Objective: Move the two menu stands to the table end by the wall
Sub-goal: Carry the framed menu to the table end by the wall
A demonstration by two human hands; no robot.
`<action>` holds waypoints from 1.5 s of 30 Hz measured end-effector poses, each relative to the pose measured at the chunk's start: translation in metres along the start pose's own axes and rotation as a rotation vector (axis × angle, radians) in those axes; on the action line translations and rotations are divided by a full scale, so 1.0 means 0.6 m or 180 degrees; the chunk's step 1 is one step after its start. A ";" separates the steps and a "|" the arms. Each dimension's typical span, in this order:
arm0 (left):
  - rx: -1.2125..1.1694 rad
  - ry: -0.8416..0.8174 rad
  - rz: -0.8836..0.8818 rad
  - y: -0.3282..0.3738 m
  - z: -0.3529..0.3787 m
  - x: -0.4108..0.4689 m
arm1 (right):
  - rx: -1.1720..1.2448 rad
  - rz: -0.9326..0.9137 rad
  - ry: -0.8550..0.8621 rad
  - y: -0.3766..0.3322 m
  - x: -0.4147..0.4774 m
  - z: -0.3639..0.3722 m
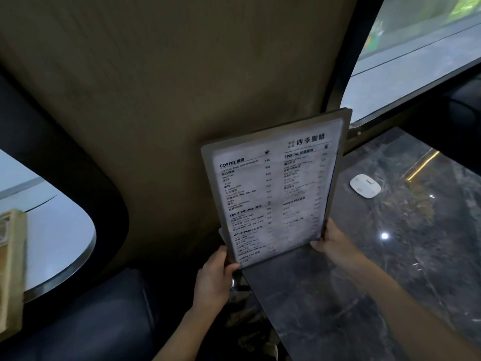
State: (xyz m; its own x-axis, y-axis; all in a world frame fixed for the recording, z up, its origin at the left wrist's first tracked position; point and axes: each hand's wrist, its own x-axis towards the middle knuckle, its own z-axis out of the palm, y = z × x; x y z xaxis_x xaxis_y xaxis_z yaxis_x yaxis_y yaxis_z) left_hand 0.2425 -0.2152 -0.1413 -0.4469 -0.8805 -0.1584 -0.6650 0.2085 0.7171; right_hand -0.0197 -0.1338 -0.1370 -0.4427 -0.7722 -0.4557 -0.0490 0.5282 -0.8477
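A menu stand (pixel 273 188), a clear frame with a white printed drinks list, stands upright at the end of the dark marble table (pixel 390 256), right against the tan wall. My left hand (pixel 214 274) grips its lower left corner. My right hand (pixel 333 238) holds its lower right edge. Behind the stand's lower left edge a pale sliver shows; I cannot tell if that is a second stand.
A small white rounded device (pixel 365 185) lies on the marble table to the right of the stand. A dark padded seat (pixel 104 316) sits at lower left, beside a pale round-cornered table (pixel 59 230). A window (pixel 416 48) runs along the upper right.
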 end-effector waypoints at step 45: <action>0.0582 0.0732 0.1041 0.129 0.015 -0.033 | -0.2448 -0.0401 0.0909 0.004 -0.084 -0.072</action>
State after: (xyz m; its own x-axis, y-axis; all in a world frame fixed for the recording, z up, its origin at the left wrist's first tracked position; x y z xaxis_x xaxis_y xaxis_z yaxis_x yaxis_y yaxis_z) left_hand 0.1946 -0.1777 -0.0885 -0.5204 -0.8232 0.2270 -0.6149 0.5457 0.5693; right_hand -0.0365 -0.0784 -0.1044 -0.5981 -0.7773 -0.1953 -0.6661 0.6176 -0.4182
